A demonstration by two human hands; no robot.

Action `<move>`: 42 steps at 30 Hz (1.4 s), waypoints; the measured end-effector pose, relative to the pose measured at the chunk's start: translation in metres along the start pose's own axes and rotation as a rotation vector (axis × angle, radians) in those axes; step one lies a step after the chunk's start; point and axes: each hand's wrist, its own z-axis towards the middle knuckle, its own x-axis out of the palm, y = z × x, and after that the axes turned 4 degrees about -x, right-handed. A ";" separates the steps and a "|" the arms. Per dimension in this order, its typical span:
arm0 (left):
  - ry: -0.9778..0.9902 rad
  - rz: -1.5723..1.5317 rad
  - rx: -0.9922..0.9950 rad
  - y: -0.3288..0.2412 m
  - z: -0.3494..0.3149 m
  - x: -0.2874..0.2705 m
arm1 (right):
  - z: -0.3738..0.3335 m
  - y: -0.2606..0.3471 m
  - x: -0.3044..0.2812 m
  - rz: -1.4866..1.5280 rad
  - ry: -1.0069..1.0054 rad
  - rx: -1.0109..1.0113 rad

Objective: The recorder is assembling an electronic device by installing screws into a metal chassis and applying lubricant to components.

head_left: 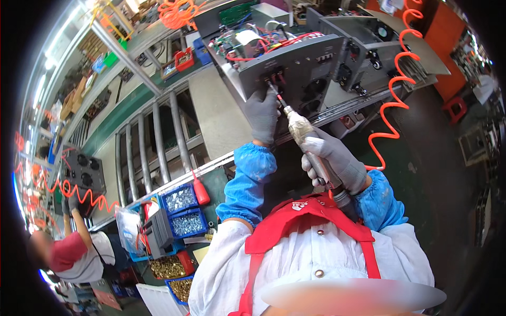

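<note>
My right hand [340,158], in a grey glove, is wrapped round the body of an air screwdriver [299,126]. Its long bit points up and away to the dark grey panel [312,71] of an open metal housing. Beside the bit's tip, the gloved fingers of my left hand [263,117] are drawn together at the panel's lower left part; whatever they pinch is too small to make out. Coloured wires and circuit parts [250,42] fill the housing behind the panel.
Metal rollers [142,150] run along the line to the left. Blue bins of screws [188,224], a red bottle [200,190] and brass parts [167,267] sit nearby. An orange coiled hose [387,113] hangs at right. A co-worker [87,253] stands far left beside another panel [84,171].
</note>
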 end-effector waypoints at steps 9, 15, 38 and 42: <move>-0.013 -0.006 0.079 0.001 -0.003 0.001 | 0.000 0.004 0.005 -0.088 -0.018 0.006; -0.030 0.052 0.036 -0.006 -0.006 0.003 | -0.003 0.006 0.002 -0.105 -0.034 0.000; -0.193 0.195 0.230 -0.038 -0.009 0.003 | 0.298 0.245 -0.465 -1.443 -0.567 -0.403; -0.288 0.239 0.236 -0.031 -0.004 0.016 | 0.350 0.260 -0.477 -1.567 -0.531 -0.237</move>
